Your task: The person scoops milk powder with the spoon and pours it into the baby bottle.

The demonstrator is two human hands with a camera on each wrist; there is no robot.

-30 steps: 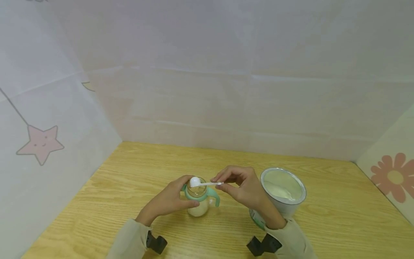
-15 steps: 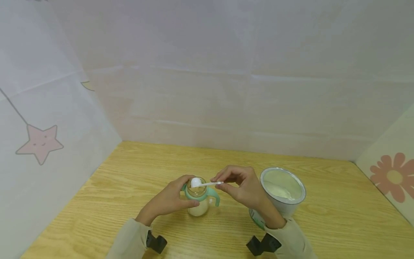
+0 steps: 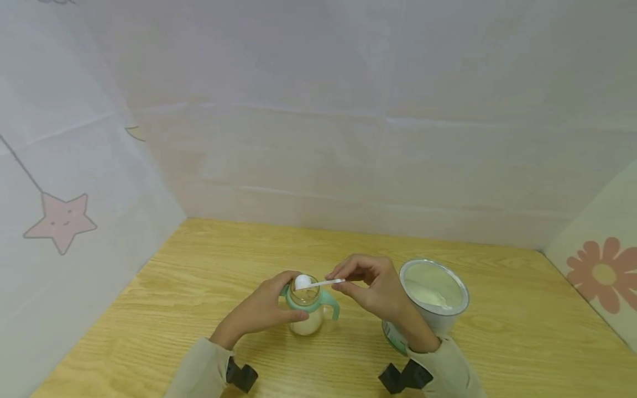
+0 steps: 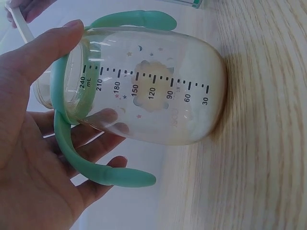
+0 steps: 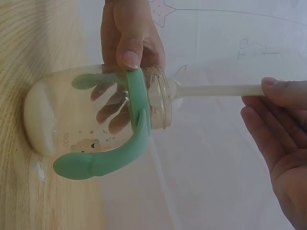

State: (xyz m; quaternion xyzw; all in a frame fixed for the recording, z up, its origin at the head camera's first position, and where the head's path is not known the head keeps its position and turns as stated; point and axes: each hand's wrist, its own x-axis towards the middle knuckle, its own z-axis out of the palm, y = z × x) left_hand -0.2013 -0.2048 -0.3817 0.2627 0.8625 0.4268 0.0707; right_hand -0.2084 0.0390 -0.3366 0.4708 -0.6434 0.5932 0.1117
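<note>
A clear baby bottle (image 4: 158, 96) with a green two-handled collar (image 5: 139, 100) stands upright on the wooden table, pale powder (image 5: 41, 117) heaped in its bottom. My left hand (image 3: 264, 305) grips it around the neck, thumb on the near side and fingers behind. Between thumb and fingertips, my right hand (image 3: 370, 284) pinches the handle end of a white measuring scoop (image 3: 323, 283). The scoop's bowl is turned over at the bottle's open mouth, its rounded underside facing up. Beside my right forearm is an open milk powder can (image 3: 433, 293), partly hidden by that arm.
A small spill of white powder (image 5: 40, 171) lies on the table by the bottle's base. Printed cloth walls (image 3: 308, 138) enclose the table (image 3: 224, 249) at the back and both sides. Black wrist mounts (image 3: 405, 377) sit on both sleeves.
The scoop's bowl has shifted very slightly at the bottle's mouth and stays turned over. Both hands keep their holds in nearly the same place.
</note>
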